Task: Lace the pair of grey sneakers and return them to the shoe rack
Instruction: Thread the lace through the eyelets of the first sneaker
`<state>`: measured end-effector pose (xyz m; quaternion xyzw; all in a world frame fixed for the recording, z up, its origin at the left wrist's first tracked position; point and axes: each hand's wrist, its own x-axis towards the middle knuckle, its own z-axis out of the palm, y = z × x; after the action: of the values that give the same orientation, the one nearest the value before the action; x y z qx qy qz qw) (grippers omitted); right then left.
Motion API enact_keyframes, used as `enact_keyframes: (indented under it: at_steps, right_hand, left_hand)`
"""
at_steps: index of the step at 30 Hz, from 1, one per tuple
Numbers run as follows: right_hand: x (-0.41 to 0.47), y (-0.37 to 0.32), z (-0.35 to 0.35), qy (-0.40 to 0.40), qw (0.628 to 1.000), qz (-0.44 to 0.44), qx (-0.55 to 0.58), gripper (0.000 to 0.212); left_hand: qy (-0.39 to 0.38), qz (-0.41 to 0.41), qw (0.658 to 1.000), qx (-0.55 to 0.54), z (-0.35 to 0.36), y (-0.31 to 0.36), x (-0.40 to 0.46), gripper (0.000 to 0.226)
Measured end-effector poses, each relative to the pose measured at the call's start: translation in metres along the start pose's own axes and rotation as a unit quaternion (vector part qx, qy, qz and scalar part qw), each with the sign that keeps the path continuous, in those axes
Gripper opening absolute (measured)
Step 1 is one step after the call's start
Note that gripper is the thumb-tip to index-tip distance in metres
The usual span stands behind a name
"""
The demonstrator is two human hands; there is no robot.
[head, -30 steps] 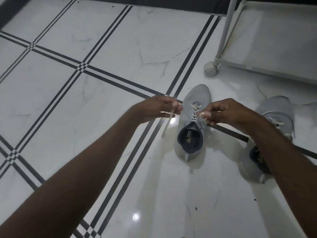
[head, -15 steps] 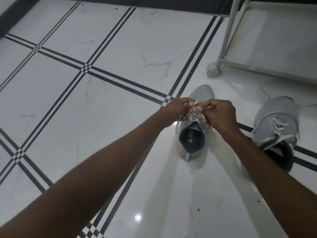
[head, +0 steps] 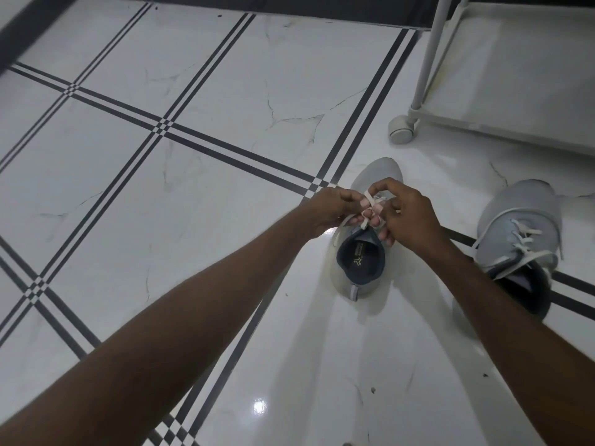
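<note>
On the glossy white tiled floor [head: 225, 91], my left hand [head: 335, 209] and right hand [head: 409, 214] pinch the flat cream lace [head: 370, 201] over the grey knit sneaker [head: 360, 252]; I should keep both ends evenly taut.

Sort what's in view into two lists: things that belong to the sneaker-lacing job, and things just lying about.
Part of the job:
- sneaker being laced
- its white lace, pinched by left hand and right hand
- second sneaker
- white shoe rack

Just there:
- tiled floor
- dark strip along the far edge
</note>
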<state>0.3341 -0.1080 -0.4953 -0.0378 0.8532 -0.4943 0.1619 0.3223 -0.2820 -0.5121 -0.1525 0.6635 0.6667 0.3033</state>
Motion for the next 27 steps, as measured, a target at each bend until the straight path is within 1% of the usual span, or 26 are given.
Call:
enact_keyframes:
  at_steps: [5, 7, 9, 12, 15, 17, 20, 22, 23, 25, 27]
  right_hand:
    - [0.001, 0.003, -0.004, -0.018, 0.999, -0.004, 0.049, 0.019]
    - [0.002, 0.004, -0.003, -0.04, 0.997, -0.004, 0.06, 0.021]
    - [0.003, 0.005, -0.002, -0.067, 0.995, 0.005, 0.077, 0.024]
    - [0.004, 0.009, -0.001, -0.083, 0.987, 0.044, 0.129, 0.029]
    - [0.004, 0.014, -0.003, -0.071, 0.971, 0.09, 0.21, 0.032]
    - [0.005, 0.016, -0.002, -0.062, 0.964, 0.106, 0.236, 0.031]
    - [0.007, 0.017, 0.0, -0.058, 0.96, 0.117, 0.247, 0.026]
    - [0.008, 0.019, -0.001, -0.063, 0.961, 0.118, 0.243, 0.022]
    - [0.009, 0.021, -0.001, -0.066, 0.96, 0.116, 0.245, 0.021]
    - [0.009, 0.022, -0.003, -0.075, 0.957, 0.111, 0.257, 0.021]
    - [0.01, 0.023, -0.003, -0.088, 0.955, 0.11, 0.263, 0.02]
  left_hand:
    - [-0.035, -0.045, 0.998, -0.039, 0.003, -0.002, -0.003, 0.017]
    - [-0.043, -0.047, 0.997, -0.032, 0.003, 0.001, -0.005, 0.017]
    - [-0.029, -0.04, 0.998, -0.031, 0.006, 0.003, -0.005, 0.015]
    - [-0.025, -0.02, 0.998, -0.047, 0.011, 0.0, -0.004, 0.014]
    - [-0.062, -0.007, 0.997, -0.041, 0.008, -0.003, -0.005, 0.022]
    - [-0.069, -0.008, 0.998, -0.004, 0.006, -0.001, -0.006, 0.022]
    - [-0.049, 0.01, 0.991, 0.121, 0.001, 0.01, -0.007, 0.021]
    - [-0.024, 0.055, 0.969, 0.241, -0.003, 0.017, -0.006, 0.025]
    - [-0.005, 0.087, 0.949, 0.304, -0.005, 0.02, -0.005, 0.024]
    - [0.037, 0.155, 0.898, 0.409, -0.005, 0.021, -0.005, 0.015]
    - [0.078, 0.212, 0.853, 0.47, -0.001, 0.016, -0.007, 0.01]
